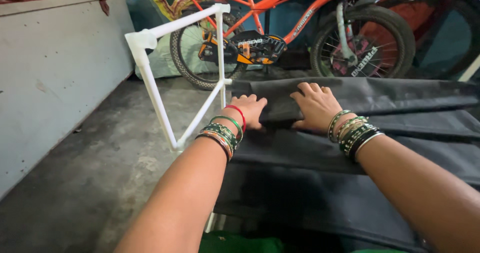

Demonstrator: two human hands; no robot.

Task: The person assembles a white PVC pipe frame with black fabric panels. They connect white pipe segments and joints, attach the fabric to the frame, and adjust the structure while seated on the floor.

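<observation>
Head view is showing the left hand (248, 110) and right hand (315, 105) pressing flat, fingers spread, pinning the black fabric (350, 148) fold in place.

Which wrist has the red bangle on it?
The left wrist: a single red bangle sits nearest the left hand, ahead of its green ones. The right wrist shows only green, dark and silvery bangles.

Both forearms were bare, no sleeves. Left hand (250, 110) wrist carried a red thread band plus stacked green and dark glittery bangles (222, 134). Right hand (316, 105) wrist carried stacked green, gold and black bangles (353, 134). Green garment (240, 243) showed at 6 o'clock.
</observation>
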